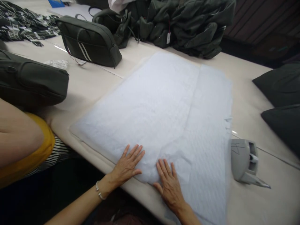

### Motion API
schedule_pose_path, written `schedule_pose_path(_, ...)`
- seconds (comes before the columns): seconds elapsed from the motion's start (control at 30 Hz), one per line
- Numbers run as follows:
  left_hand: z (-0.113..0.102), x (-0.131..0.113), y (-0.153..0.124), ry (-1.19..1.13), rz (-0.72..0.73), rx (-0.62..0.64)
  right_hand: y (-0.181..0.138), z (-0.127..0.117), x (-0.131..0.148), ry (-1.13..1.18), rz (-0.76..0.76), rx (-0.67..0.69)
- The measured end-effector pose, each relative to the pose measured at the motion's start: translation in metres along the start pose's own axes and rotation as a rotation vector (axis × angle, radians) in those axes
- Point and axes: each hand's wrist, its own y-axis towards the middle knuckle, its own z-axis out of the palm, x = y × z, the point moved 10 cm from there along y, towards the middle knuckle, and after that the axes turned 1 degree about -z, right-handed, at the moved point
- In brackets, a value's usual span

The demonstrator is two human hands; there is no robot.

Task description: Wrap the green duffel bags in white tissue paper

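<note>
A wide stack of thin white tissue paper [150, 103] lies flat on the pale table, its near edge along the table's front edge. My left hand [127, 165] rests palm down near that edge, fingers stretched out. To its right, my right hand [168, 184] also lies flat on the paper with fingers spread. Neither hand grips anything. A crease or overlap line runs down the right part of the sheets, and the right edge has a small tear. Just right of the paper stands a grey tape dispenser [241, 161].
Dark green bags [87, 40] stand at the back left, with a heap of dark bags [180, 26] behind the paper. Another dark bag [35, 78] lies near a person in a yellow top [44, 140] on the left. Patterned straps [23, 25] pile up far left; dark pieces [281, 84] lie right.
</note>
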Motion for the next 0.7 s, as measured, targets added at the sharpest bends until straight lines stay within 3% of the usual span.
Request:
schedule_pose_path(0.1,0.006,-0.004,-0.001,0.015,-0.043,0.021,-0.002,0.004,-0.006,0.053,-0.015,0.004)
schedule_pose_path(0.3,-0.012,-0.028,-0.011,-0.010,-0.118,-0.050,-0.001,0.006,-0.004,0.138,-0.004,-0.063)
schedule_pose_path(0.43,-0.008,-0.039,-0.018,-0.108,-0.179,-0.039,-0.004,-0.022,-0.015,0.227,0.031,-0.182)
schedule_pose_path(0.5,-0.009,-0.039,-0.017,-0.125,-0.192,-0.048,-0.023,-0.061,-0.052,0.274,0.103,-0.324)
schedule_pose_path(0.57,-0.012,-0.039,-0.015,-0.129,-0.180,-0.074,-0.062,-0.110,-0.119,0.321,0.276,-0.518)
schedule_pose_path(0.7,-0.012,-0.030,-0.013,-0.194,-0.161,-0.111,-0.193,-0.183,-0.286,0.379,0.976,-0.791)
